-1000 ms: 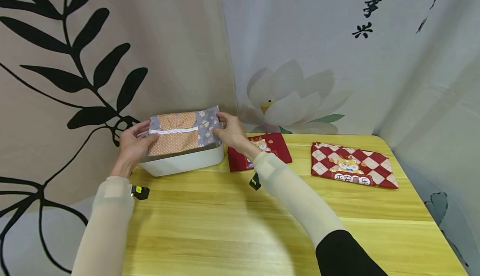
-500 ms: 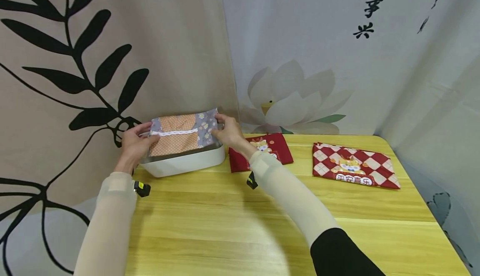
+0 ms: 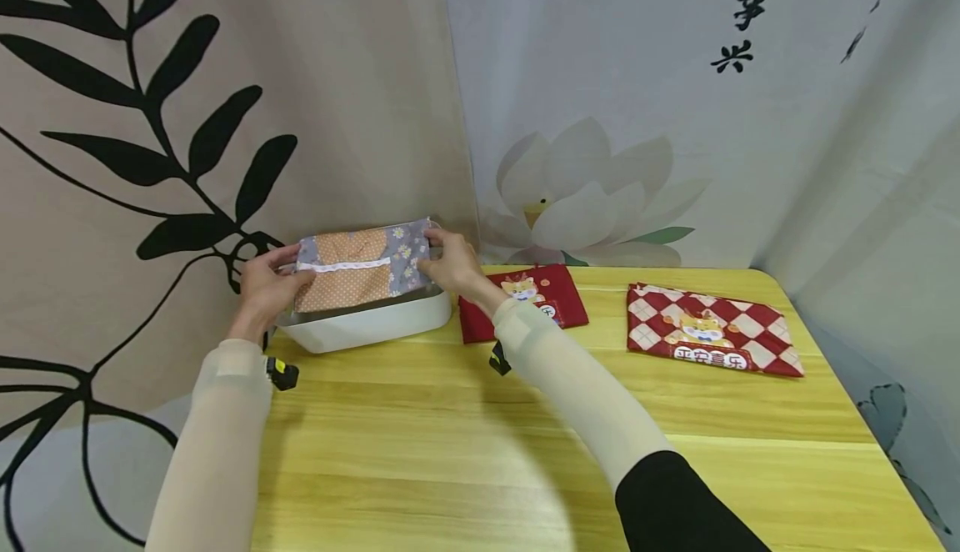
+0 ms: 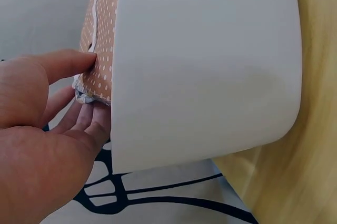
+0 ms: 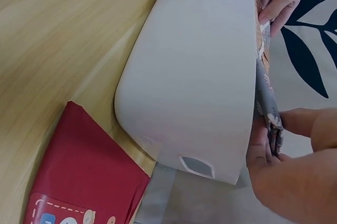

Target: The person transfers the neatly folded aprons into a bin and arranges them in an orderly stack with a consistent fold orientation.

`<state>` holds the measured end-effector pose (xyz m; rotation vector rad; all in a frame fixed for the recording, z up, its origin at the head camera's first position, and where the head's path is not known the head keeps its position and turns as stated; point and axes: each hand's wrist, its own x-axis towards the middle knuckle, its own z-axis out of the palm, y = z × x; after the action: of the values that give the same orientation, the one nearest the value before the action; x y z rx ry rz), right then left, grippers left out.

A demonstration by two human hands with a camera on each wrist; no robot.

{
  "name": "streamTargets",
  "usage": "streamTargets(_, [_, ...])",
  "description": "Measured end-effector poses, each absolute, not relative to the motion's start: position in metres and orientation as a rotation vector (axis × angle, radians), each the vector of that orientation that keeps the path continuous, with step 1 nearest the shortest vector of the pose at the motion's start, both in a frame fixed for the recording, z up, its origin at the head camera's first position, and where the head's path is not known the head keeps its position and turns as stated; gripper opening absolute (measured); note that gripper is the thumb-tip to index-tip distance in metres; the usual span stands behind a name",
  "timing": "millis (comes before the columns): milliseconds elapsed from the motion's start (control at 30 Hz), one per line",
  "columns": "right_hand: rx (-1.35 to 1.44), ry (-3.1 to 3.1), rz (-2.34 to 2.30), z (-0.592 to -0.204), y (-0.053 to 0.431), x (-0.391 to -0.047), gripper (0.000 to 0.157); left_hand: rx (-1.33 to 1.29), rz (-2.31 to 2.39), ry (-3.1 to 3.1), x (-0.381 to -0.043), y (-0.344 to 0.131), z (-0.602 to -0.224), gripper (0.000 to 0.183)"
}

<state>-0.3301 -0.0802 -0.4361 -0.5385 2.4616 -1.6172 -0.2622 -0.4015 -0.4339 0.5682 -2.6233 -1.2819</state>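
Note:
A folded cloth (image 3: pixel 348 285), orange with white dots, a grey-blue daisy print and a white lace strip, lies over the mouth of a white box (image 3: pixel 375 325) at the far left of the table. At its left end, my left hand (image 3: pixel 266 292) pinches the edge; in the left wrist view the thumb is on top and the fingers are beneath. The opposite end is pinched by my right hand (image 3: pixel 456 267), at the box rim in the right wrist view. An oval hole (image 5: pixel 197 166) shows in the box's end wall. The cloth hides most of the box's inside.
Just right of the box lies a folded red cloth (image 3: pixel 558 289) with a cartoon print, partly behind my right forearm. Farther right is a red-and-white checked folded cloth (image 3: pixel 712 331). A printed curtain (image 3: pixel 360 102) hangs behind the wooden table (image 3: pixel 420 444).
The cloth's right end has dropped slightly and shifted a little left, along with my right hand. Both hands keep their pinch on it, and the box stays put.

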Motion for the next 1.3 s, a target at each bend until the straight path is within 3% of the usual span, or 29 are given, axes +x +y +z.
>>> streamTargets(700, [-0.597, 2.552, -1.471, -0.437, -0.085, -0.331, 0.065, 0.488, -1.280, -2.683, -0.256, -0.407, -0.434, 0.069])
streamTargets(1300, [-0.662, 2.573, -1.428, -0.432, -0.079, -0.328, 0.078, 0.427, -1.327, -2.732, -0.252, -0.407, -0.425, 0.106])
